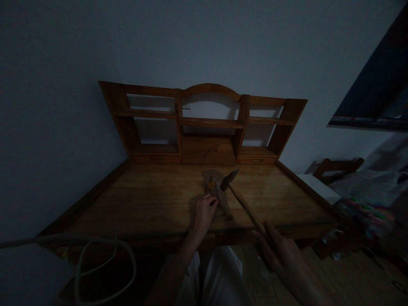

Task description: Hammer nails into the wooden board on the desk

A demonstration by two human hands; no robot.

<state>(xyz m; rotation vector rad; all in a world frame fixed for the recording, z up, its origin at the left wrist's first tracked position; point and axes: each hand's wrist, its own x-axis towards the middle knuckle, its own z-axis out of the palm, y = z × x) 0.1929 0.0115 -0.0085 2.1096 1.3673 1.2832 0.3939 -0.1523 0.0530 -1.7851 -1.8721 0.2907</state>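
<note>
A small brown carved wooden piece (214, 183) lies on the wooden desk (153, 199), near the middle. My left hand (204, 212) rests on the desk with its fingertips pinched on the near side of that piece. My right hand (276, 250) is wrapped round the long wooden handle of a hatchet-like tool (245, 206). The tool's dark metal head (229, 179) sits against the upper right of the wooden piece. The light is dim, so fine detail of the piece is hard to make out.
A wooden shelf unit (208, 123) with open compartments stands at the back of the desk against a pale wall. A pale cable (105, 263) loops at the lower left. A chair back (338, 166) and patterned cloth (366, 208) lie to the right.
</note>
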